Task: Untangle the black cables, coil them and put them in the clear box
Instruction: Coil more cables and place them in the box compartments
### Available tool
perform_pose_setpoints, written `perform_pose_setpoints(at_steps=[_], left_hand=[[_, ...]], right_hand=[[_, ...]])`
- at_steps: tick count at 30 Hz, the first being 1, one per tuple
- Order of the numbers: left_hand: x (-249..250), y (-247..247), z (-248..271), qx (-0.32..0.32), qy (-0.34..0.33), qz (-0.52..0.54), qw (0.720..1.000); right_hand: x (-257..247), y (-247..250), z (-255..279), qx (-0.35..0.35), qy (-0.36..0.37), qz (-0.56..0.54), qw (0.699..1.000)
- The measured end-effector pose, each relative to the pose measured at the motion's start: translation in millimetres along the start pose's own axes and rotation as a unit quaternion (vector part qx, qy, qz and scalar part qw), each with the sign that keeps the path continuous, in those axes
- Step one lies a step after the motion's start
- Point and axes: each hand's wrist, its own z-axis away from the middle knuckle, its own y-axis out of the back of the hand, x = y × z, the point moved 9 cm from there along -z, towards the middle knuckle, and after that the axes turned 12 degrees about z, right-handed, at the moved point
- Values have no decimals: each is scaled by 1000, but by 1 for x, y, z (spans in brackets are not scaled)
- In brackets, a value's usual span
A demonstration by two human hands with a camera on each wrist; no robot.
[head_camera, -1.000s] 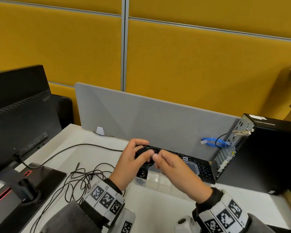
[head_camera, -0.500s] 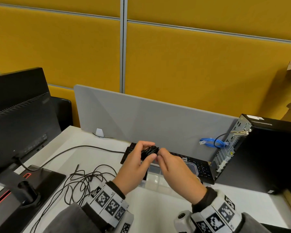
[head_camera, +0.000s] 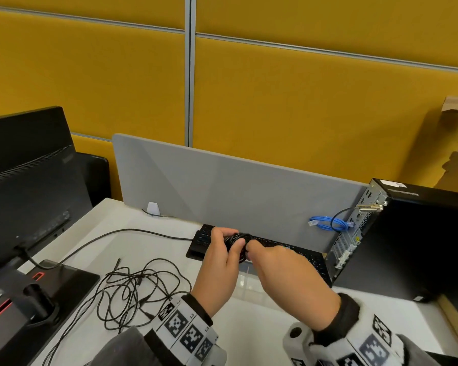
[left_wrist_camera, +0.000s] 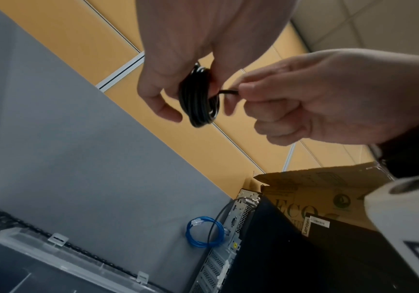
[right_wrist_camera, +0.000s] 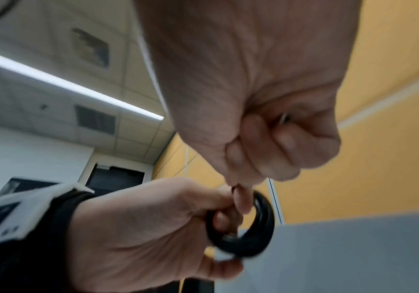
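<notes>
My left hand (head_camera: 220, 262) grips a small tight coil of black cable (head_camera: 238, 240) above the keyboard. In the left wrist view the coil (left_wrist_camera: 198, 103) hangs between thumb and fingers of the left hand (left_wrist_camera: 190, 49). The right hand (head_camera: 278, 270) pinches the cable's loose end (left_wrist_camera: 228, 91) right beside the coil. From the right wrist, the coil (right_wrist_camera: 255, 237) sits in my left hand (right_wrist_camera: 140, 228). Under both hands stands the clear box (left_wrist_camera: 40, 245), mostly hidden in the head view. A tangle of black cables (head_camera: 132, 289) lies on the white desk to the left.
A black monitor (head_camera: 24, 186) on its stand fills the left side. A black keyboard (head_camera: 312, 260) lies along the grey divider (head_camera: 222, 194). At the right stands a black PC tower (head_camera: 421, 247) with a blue cable (head_camera: 328, 223) coiled beside it.
The coil was a wider loop a second ago; it is now bunched tight in my left hand. The right hand's fingers have closed on the cable end.
</notes>
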Motion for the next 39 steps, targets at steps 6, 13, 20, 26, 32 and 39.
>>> perform_pose_setpoints(at_steps=[6, 13, 20, 26, 32, 39], left_hand=[[0, -11, -3, -136, 95, 138, 976], [7, -18, -1, -130, 107, 253, 953], [14, -5, -6, -62, 12, 116, 991], [13, 6, -6, -16, -20, 66, 997], [4, 6, -4, 21, 9, 141, 990], [-17, -6, 3, -17, 91, 235, 968]], right_hand=[[38, 31, 12, 231, 12, 67, 970], [53, -8, 3, 197, -117, -451, 863], [38, -29, 1, 93, -192, -691, 691], [27, -34, 2, 29, -181, -733, 654], [37, -36, -4, 59, -204, -582, 785], [25, -41, -8, -3, -133, -457, 879]])
